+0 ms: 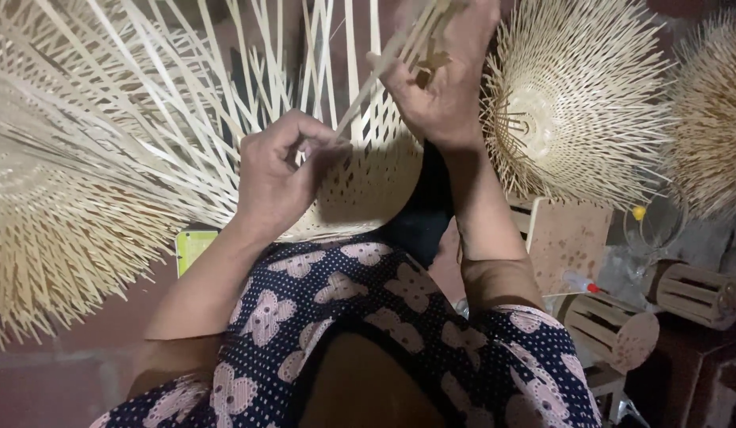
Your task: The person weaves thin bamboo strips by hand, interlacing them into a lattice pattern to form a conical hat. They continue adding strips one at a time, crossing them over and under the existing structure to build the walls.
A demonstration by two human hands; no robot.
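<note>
A half-woven bamboo basket [368,178] rests on my lap, its loose pale strips [185,87] fanning up and to the left. My left hand [277,170] pinches the lower end of one strip at the woven edge. My right hand [447,75] is raised above the basket, fingers closed on the upper part of a few thin bamboo strips [384,63] that run down toward my left hand.
Another unfinished bamboo basket [570,103] with splayed strips lies at the upper right, a further one [713,111] at the far right. Small slatted wooden stools [613,329] stand at the lower right. A large woven piece [51,230] spreads at the left.
</note>
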